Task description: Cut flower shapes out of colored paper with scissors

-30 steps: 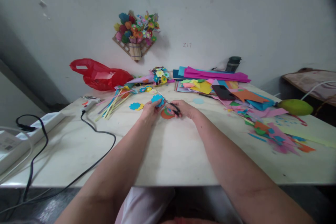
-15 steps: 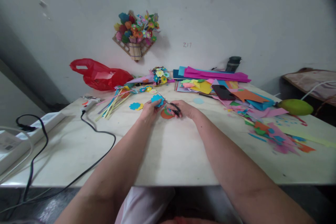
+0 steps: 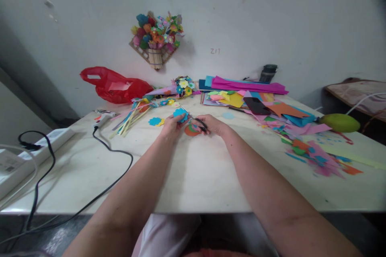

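Between the thumb and fingers of my left hand (image 3: 173, 127) is a blue paper flower (image 3: 180, 115) with a scalloped edge. My right hand (image 3: 212, 124) grips a pair of scissors (image 3: 200, 125) by its dark handles, the blades pointing up and left at the flower's right edge. Whether the blades touch the paper I cannot tell. Just below the scissors an orange paper circle (image 3: 191, 131) lies on the table, with green and pink paper on it. Left of my left hand lie another blue flower (image 3: 155, 121) and a partly covered yellow one.
A glue gun (image 3: 104, 119) with a black cord lies left, near a white power strip (image 3: 57, 138). Paper strips (image 3: 129, 120) and a red plastic bag (image 3: 116, 86) are behind. To the right are a phone (image 3: 256, 106), coloured paper scraps (image 3: 319, 156) and a green fruit-like object (image 3: 339, 123).
Hardly anything differs. Both hands stay in place, with the scissors at the blue flower's edge; the handles look turned very slightly.
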